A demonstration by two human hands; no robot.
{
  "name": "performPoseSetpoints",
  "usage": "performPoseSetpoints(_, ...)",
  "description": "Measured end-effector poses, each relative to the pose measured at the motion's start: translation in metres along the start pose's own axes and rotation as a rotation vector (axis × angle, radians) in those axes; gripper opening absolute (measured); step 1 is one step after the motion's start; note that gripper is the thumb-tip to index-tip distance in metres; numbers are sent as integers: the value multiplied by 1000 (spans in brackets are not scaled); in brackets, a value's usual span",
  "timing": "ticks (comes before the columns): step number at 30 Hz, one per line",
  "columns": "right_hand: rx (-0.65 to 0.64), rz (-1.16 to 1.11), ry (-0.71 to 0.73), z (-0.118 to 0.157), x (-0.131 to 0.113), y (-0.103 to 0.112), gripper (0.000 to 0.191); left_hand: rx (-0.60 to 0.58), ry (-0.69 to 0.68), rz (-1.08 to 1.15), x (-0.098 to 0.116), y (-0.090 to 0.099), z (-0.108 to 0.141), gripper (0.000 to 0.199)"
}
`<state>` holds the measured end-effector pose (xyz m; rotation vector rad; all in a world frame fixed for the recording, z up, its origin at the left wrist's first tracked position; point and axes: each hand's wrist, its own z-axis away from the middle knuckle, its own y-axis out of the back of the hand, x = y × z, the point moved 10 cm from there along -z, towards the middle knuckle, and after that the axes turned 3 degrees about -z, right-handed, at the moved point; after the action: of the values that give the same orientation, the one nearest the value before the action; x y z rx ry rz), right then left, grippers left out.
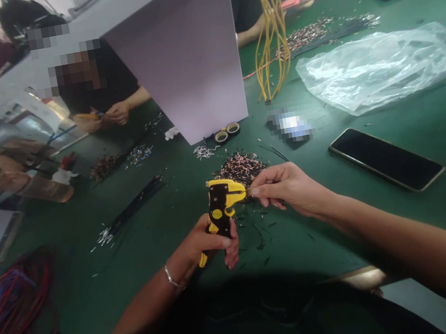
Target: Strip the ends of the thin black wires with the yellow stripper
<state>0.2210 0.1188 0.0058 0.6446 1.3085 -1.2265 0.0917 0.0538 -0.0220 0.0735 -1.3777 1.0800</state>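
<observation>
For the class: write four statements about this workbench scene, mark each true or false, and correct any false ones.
1. The left hand holds a yellow wire stripper. True.
2. The right hand holds a phone. False: the phone lies on the green table to the right, and the hand is at the stripper's head.
3. A bracelet is on the left wrist. True.
4. The bundle of red wires lies at the right of the picture. False: it lies at the lower left.
</observation>
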Motion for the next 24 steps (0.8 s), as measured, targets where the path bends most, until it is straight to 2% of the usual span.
performPoseSetpoints(7, -13, -16, -4, -3, 3, 3, 15, 61, 0, 15, 1, -2, 1, 15)
performPoseSetpoints(16, -38, -25, -22, -4, 4, 3, 11, 79, -1, 63, 1, -8, 3, 14)
performPoseSetpoints(20, -38, -27, -31, -4, 5, 3, 10, 51, -54, 81, 5, -5, 2, 11)
performPoseSetpoints(24, -46, -33, -20, -5, 5, 3, 10, 16, -16, 91, 4, -5, 1, 18)
